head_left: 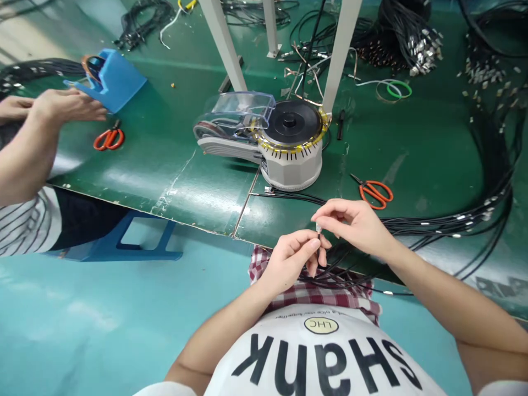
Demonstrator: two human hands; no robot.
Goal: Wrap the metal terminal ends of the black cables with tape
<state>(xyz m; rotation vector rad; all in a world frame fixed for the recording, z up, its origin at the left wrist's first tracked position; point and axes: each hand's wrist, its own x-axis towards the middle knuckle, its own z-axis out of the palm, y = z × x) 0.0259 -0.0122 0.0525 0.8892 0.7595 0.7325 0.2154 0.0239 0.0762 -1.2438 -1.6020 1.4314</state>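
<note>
Between my two hands is the end of a black cable (318, 254) with a small pale connector (318, 227) at its tip. My left hand (295, 253) pinches the cable just below that connector. Thumb and forefinger of my right hand (350, 223) close on the connector from above. More black cables (330, 278) lie across the checked cloth (289, 297) on my lap and run up to the bench at the right. Beyond my hands, other cable ends (284, 193) lie by the foot of a round tape dispenser (292, 165).
Orange-handled scissors (376, 193) lie right of the dispenser, near a black pen-like item (340, 125). Cable bundles (412, 38) fill the back right. At the left, a co-worker's hand (68, 104) is at a blue tape holder (117, 82), with other scissors (109, 137) nearby. Metal posts (340, 49) rise behind the dispenser.
</note>
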